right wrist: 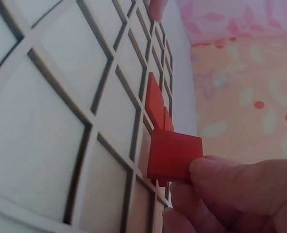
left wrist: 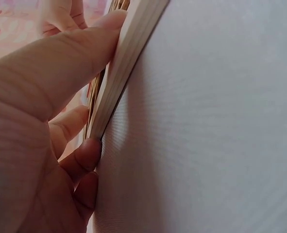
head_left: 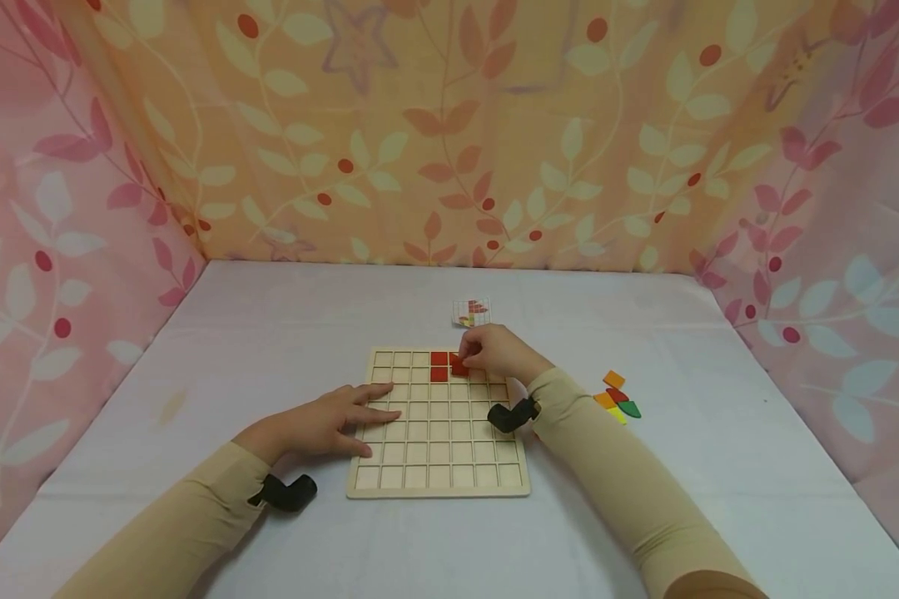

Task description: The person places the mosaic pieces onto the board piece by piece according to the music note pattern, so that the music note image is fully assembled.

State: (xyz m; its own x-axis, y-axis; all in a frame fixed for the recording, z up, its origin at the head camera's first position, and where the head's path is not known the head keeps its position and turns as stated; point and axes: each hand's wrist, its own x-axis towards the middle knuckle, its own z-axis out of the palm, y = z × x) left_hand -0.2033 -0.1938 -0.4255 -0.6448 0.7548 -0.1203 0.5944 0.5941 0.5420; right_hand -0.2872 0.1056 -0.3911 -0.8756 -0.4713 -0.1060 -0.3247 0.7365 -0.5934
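A wooden grid board point(head_left: 419, 453) lies on the white table, with red square tiles point(head_left: 439, 374) in its upper rows. My right hand point(head_left: 504, 353) pinches a red square tile point(right wrist: 175, 154) between thumb and fingers just over the grid, near the tiles that lie in it. My left hand point(head_left: 330, 423) rests at the board's left side, its fingers spread over the edge. In the left wrist view the left thumb point(left wrist: 70, 60) lies on the board's wooden edge point(left wrist: 115, 82), with other fingertips against its side.
Beyond the board lies a small pattern card point(head_left: 472, 312) with a coloured design on a grid. To the right, loose tiles form a small pile, among them an orange square point(head_left: 613, 379) and a green leaf-shaped piece point(head_left: 630, 408). Patterned cloth point(head_left: 449, 133) walls the table's back and sides.
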